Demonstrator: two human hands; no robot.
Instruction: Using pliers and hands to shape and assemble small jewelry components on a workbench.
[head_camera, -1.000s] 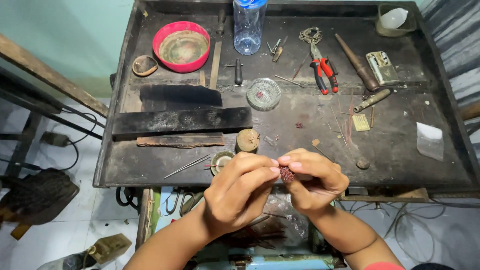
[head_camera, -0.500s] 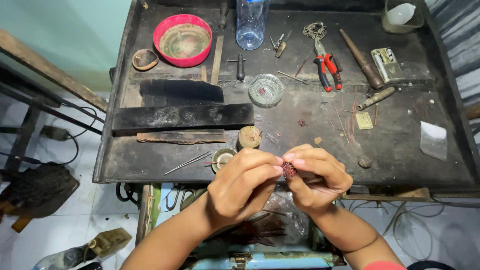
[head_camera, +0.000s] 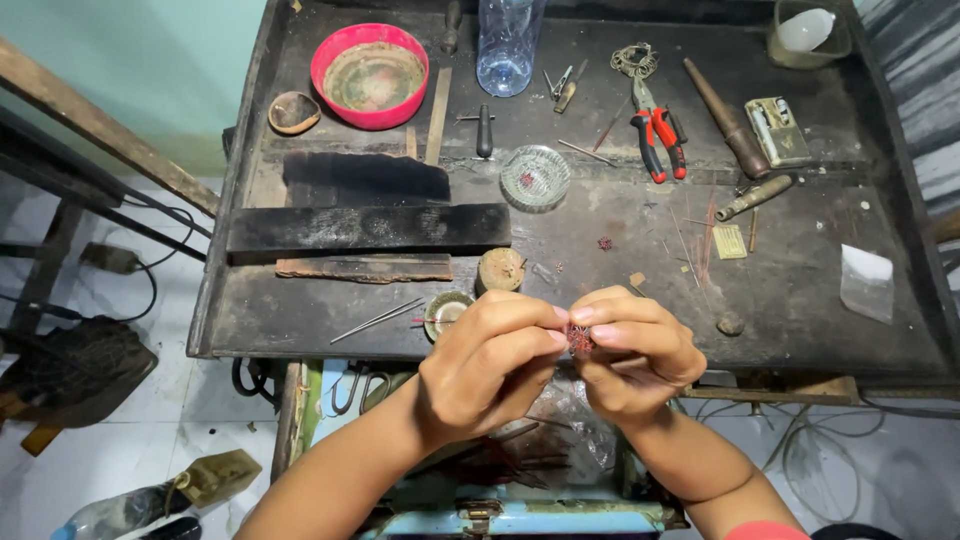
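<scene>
My left hand and my right hand meet fingertip to fingertip at the front edge of a dark workbench. Between them they pinch a small reddish spiky piece, mostly hidden by the fingers. Just beyond the hands lie a small round metal dish, a short wooden stump and thin metal tweezers. Another tiny red piece lies loose on the bench.
Further back stand a glass ashtray, a red bowl, a plastic bottle, red-handled pliers, a tapered mandrel, charred blocks and a small plastic bag. Under the bench are cables and an open blue box.
The hands have stayed together on the small reddish piece, with only slight finger shifts. The view has drifted a little, so the bench sits lower in frame.
</scene>
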